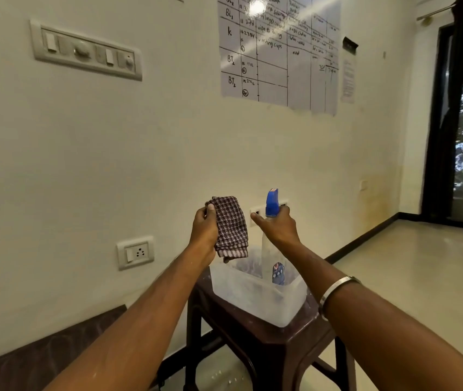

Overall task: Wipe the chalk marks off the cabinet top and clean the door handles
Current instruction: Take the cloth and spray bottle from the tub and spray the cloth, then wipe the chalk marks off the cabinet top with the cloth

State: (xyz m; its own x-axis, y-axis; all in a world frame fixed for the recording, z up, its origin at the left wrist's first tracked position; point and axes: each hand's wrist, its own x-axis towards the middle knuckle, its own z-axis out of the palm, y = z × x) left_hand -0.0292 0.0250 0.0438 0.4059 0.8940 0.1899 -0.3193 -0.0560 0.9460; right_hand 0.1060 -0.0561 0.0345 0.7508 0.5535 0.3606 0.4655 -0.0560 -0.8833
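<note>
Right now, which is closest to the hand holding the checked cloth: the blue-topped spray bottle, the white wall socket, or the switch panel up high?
From the left hand:
1. Blue-topped spray bottle, just right.
2. White wall socket, lower left.
3. Switch panel, high up left.

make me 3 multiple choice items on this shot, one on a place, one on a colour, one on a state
1. Where does the translucent tub stand?
A. on the dark stool
B. on the floor
C. on a wall shelf

2. What colour is the spray bottle's nozzle head?
A. red
B. blue
C. green

3. What is the left hand doing?
A. hanging idle
B. pressing the wall socket
C. gripping the checked cloth

Answers:
1 A, the tub sits on top of the stool.
2 B, the spray bottle in the right hand has a blue head.
3 C, the left hand has its fingers curled round the checked cloth.
</note>
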